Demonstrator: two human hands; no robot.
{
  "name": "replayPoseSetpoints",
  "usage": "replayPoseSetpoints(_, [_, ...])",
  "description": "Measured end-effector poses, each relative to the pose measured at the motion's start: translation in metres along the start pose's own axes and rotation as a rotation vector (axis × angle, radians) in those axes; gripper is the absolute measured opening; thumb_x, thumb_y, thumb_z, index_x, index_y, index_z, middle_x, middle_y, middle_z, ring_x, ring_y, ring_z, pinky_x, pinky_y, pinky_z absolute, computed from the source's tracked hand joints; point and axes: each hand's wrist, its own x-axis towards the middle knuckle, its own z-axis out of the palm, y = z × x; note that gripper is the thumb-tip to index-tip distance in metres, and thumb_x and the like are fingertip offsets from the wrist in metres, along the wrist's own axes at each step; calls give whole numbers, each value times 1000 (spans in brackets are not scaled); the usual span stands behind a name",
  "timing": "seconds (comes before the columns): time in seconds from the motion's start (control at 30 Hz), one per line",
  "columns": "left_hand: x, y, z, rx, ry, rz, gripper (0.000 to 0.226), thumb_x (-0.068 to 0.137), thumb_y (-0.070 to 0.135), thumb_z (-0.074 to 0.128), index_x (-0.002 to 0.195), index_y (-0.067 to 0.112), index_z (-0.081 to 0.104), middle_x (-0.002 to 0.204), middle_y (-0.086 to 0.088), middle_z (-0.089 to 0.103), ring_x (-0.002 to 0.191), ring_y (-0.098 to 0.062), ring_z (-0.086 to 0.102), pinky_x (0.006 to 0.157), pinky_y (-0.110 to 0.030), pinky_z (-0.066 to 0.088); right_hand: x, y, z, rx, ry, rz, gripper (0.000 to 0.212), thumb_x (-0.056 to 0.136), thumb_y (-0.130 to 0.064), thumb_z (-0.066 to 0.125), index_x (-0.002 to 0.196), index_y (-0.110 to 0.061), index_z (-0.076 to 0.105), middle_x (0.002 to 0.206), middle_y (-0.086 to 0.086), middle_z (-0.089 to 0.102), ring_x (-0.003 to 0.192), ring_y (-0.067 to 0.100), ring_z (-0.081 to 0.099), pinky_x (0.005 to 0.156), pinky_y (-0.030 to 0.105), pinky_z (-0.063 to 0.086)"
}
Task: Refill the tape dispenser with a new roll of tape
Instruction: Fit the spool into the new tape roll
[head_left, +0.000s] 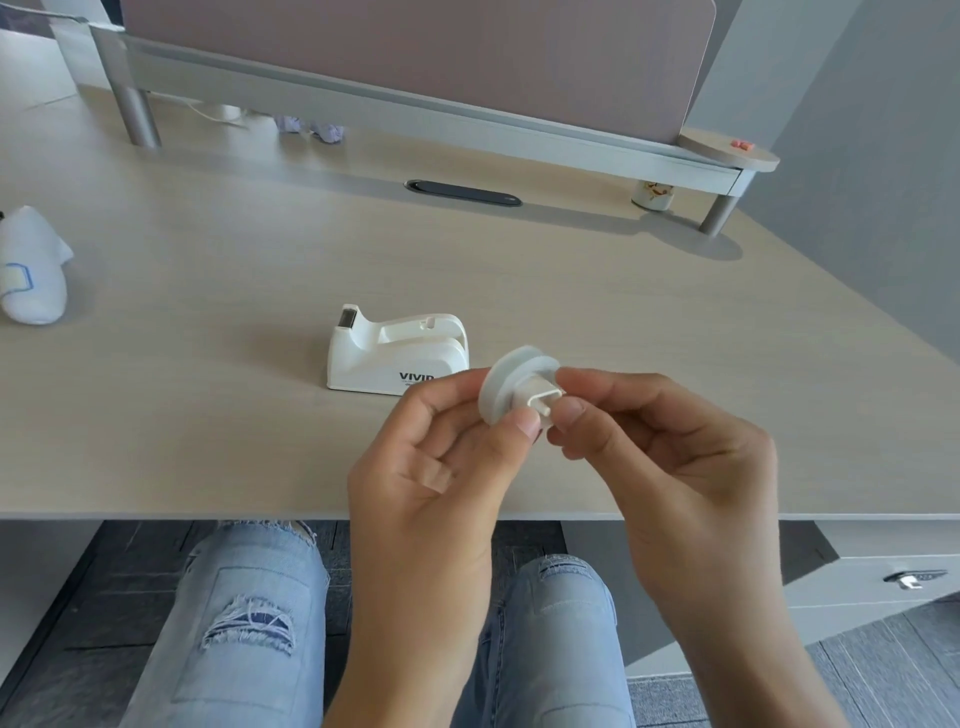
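Observation:
A white tape dispenser (397, 351) stands on the wooden desk (208, 415), its roll slot bare and its cutter end pointing left. Just in front of it, above the desk's near edge, I hold a white plastic spool (511, 387) with round flanges and a squared hub end. My left hand (436, 467) pinches its flange between thumb and fingers. My right hand (675, 457) grips the hub end with thumb and forefinger. No roll of tape shows on the spool.
A white padded object (31, 265) with a blue-edged label lies at the left edge. A raised shelf (415, 111) on metal legs spans the back, with a small jar (653, 195) under its right end. A dark cable slot (462, 192) sits mid-desk. A drawer unit (883, 571) is lower right.

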Motion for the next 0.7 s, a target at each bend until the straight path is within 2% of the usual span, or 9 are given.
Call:
replayPoseSetpoints(0.17, [-2,2,-1,-5,-11,-16,19,82,8,78,100,11,73,102,-8,84,100,-20,79,97,-38,59,-3,0,2,-142,-12,-78,9,85,-14,78,92,-12,83,89,-3,85,75,13,79,74,22,59])
replayPoseSetpoints(0.37, [-3,2,-2,36,-17,-10,25,82,8,79,107,11,78,104,-6,84,105,-20,78,101,-42,56,-3,0,2,-375,-25,-243,10,90,-11,78,96,-17,82,94,-5,82,84,15,79,78,22,60])
replayPoseSetpoints(0.53, [-3,4,-2,55,-23,12,27,82,11,73,108,8,77,103,-7,84,103,-21,78,99,-40,59,-2,-2,-1,-451,-35,-315,11,91,-9,78,96,-17,83,94,-6,81,84,18,77,75,26,59])
replayPoseSetpoints(0.6, [-4,4,0,41,-25,22,27,82,10,72,109,5,76,102,-9,84,100,-20,79,96,-38,60,-4,-3,-1,-408,-29,-278,12,90,-11,79,96,-21,81,94,-7,81,84,18,77,74,29,60])
replayPoseSetpoints(0.7, [-6,3,1,26,-36,30,21,85,5,75,106,4,75,98,-8,84,92,-17,80,91,-34,62,-3,-3,-3,-245,8,-96,19,83,-24,87,100,-27,79,90,-9,77,79,11,71,73,27,59])
